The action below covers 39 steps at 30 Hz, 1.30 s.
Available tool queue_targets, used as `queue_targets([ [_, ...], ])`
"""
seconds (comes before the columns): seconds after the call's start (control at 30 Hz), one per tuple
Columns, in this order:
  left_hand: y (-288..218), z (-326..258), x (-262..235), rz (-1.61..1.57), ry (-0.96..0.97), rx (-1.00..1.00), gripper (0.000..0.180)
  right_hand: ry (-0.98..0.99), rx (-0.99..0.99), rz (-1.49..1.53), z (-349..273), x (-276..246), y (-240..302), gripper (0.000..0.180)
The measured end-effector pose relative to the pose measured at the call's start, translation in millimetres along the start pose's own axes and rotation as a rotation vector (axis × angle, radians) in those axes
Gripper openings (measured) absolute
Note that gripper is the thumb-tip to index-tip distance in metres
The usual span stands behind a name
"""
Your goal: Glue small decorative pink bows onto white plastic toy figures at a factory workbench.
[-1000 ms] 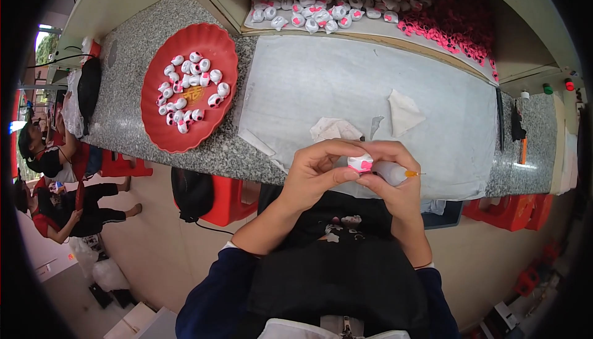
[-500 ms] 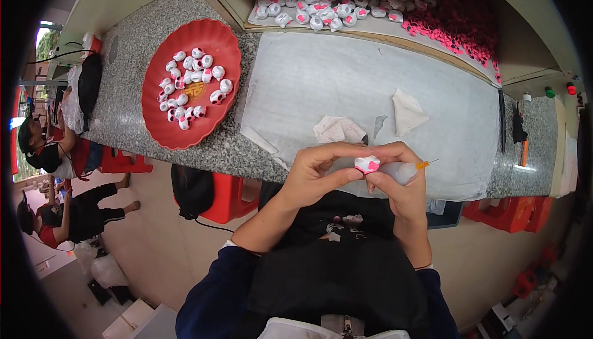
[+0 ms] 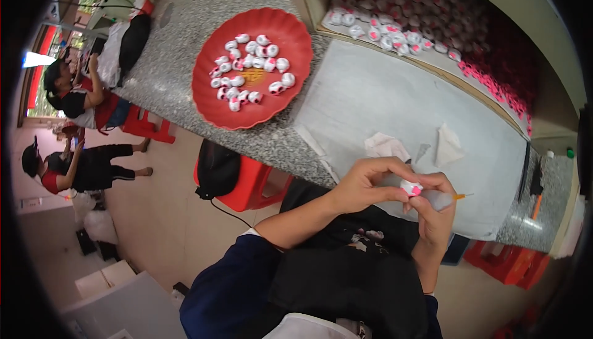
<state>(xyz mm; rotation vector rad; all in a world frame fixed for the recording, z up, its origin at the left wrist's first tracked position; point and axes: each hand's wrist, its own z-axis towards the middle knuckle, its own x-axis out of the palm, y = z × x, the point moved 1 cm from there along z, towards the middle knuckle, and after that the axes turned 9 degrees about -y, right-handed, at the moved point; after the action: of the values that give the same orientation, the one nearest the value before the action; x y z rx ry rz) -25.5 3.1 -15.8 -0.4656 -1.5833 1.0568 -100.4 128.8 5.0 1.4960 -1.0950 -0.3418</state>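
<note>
A small white figure piece with pink patches (image 3: 410, 188) is pinched between the thumb and fingers of my left hand (image 3: 369, 186). The fingertips of my right hand (image 3: 434, 215) also touch this piece from the other side. Tucked in my right hand is a translucent squeeze bottle (image 3: 441, 200), its orange needle tip (image 3: 459, 196) pointing away to the right. Both hands are over the near edge of a white sheet (image 3: 377, 92) spread on the worktop. A crumpled white cloth (image 3: 387, 146) and a folded one (image 3: 449, 146) lie just beyond them.
At left, a red scalloped plate (image 3: 207, 101) holds several similar white pieces. A shelf at the back carries heaps of white pieces (image 3: 395, 36) and pink parts (image 3: 494, 86). A black bag (image 3: 217, 169) rests on a red stool (image 3: 250, 191). Two people (image 3: 74, 92) are farther left.
The view has turned and shifted, so the plate, sheet and hands appear farther right. The white piece stays between both hands, turned slightly, and the bottle stays in my right hand.
</note>
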Motion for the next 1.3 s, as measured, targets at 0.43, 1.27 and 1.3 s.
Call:
queue_targets([
  [0.43,-23.9,-8.2,-10.6,0.328,-0.076,0.103,0.023,0.028,0.008,0.054,10.1,13.8,-6.5,0.033],
  [1.27,-73.0,121.5,-60.8,1.364,-0.451,0.588,0.012,-0.053,-0.172,-0.002,0.5,-29.0,7.4,0.039],
  [1.3,-71.9,110.0,-53.4,1.015,-0.405,0.431,0.011,0.024,-0.196,0.088,1.2,-33.6,7.1,0.035],
])
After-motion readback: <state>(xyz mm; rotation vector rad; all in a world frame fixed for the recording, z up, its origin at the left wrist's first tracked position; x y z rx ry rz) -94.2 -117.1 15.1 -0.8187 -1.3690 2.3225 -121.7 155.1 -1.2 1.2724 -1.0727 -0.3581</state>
